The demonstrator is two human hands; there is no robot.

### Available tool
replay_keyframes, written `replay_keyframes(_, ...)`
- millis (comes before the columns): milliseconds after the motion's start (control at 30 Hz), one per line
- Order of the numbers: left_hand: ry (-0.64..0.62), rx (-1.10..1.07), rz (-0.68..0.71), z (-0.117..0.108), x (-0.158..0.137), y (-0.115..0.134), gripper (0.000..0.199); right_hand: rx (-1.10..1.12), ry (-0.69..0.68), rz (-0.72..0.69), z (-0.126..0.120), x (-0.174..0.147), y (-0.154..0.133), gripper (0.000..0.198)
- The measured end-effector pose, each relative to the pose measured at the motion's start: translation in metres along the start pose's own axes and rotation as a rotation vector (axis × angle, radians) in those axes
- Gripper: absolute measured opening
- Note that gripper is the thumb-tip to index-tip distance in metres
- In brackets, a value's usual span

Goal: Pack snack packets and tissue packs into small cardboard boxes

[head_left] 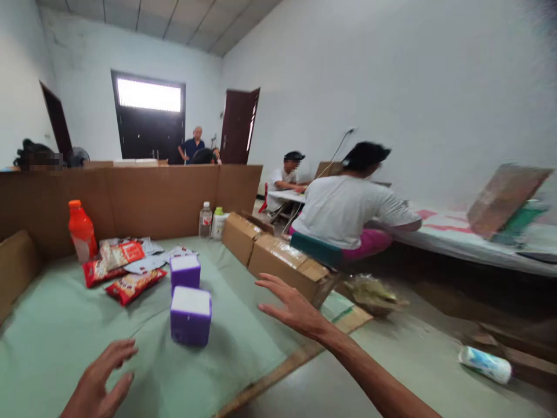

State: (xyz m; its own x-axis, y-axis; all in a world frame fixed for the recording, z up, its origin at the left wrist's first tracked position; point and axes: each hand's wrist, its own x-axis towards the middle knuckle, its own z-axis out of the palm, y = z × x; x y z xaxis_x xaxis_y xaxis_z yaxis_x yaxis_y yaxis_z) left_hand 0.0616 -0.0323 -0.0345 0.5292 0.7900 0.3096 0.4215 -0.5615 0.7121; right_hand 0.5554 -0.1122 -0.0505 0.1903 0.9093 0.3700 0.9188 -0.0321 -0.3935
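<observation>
Two purple boxes with white tops stand on the pale green table cover, one behind the other. The nearer purple box (190, 319) lies between my hands, touching neither; the farther purple box (185, 271) is partly hidden behind it. My left hand (102, 374) hovers at the lower left, fingers apart and holding nothing. On the right, my right hand (289, 305) is stretched out over the table near its edge, fingers spread, with nothing in it. The closest thing to it is a brown cardboard box (282, 264) along the table's right side.
Red snack packets (136, 285) and white sachets lie at the back left beside an orange bottle (82, 231). A clear bottle (205, 220) and a white bottle with a green cap (218, 223) stand before a cardboard wall (143, 197). A seated person (339, 206) works at right.
</observation>
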Motion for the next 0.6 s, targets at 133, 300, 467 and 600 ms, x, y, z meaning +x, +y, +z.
replay_keyframes(133, -0.08, -0.075, -0.088, 0.014, 0.012, 0.021, 0.05, 0.283, -0.304, -0.077, 0.048, -0.035, -0.054, 0.096)
replay_keyframes(300, -0.108, -0.164, -0.156, 0.056, 0.039, 0.017, 0.067, 0.646, -0.296, 0.0, 0.079, -0.03, -0.103, 0.111)
replay_keyframes(467, -0.163, -0.262, -0.125, 0.099, 0.069, 0.018, 0.062, 0.734, -0.146, 0.049, 0.103, -0.005, -0.116, 0.099)
replay_keyframes(600, -0.185, -0.3, -0.116, 0.112, 0.08, 0.013, 0.058, 0.738, -0.106, 0.074, 0.108, 0.012, -0.094, 0.081)
